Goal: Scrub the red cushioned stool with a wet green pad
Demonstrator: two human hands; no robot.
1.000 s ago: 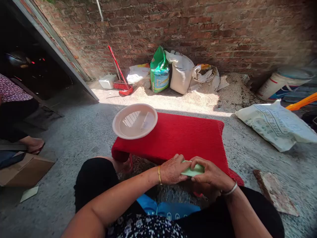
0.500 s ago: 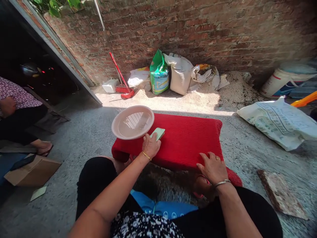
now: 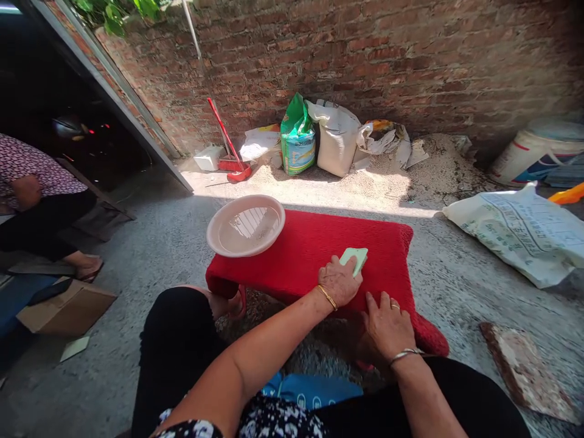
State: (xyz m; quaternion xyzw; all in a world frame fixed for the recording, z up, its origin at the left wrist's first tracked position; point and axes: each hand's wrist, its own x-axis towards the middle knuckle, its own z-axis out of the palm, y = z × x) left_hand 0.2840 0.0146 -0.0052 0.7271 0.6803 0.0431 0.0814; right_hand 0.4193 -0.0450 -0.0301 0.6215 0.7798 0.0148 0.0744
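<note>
My left hand (image 3: pixel 340 281) is closed around a pale green flat block (image 3: pixel 354 258) with a smooth top. I cannot make out its underside. It rests on the red cloth cover (image 3: pixel 310 246) of a low bench, right of the middle. Close by on the right, my right hand (image 3: pixel 390 325) lies over the bench's front edge, fingers apart on the cloth and nothing in them. A pale pink basin (image 3: pixel 214 234) with clear water stands on the bench's left end.
Beyond the bench are a red broom (image 3: pixel 223 131), a green sack (image 3: pixel 297 143) and a white sack (image 3: pixel 337 146) by the brick wall. Another white sack (image 3: pixel 515 228) and a stone slab (image 3: pixel 524 368) lie right. A seated person (image 3: pixel 39 188) and cardboard box (image 3: pixel 68 307) are left.
My left hand has moved the pale green block rightward across the red cloth, away from the basin and nearer my right hand. My right hand has shifted slightly on the edge.
</note>
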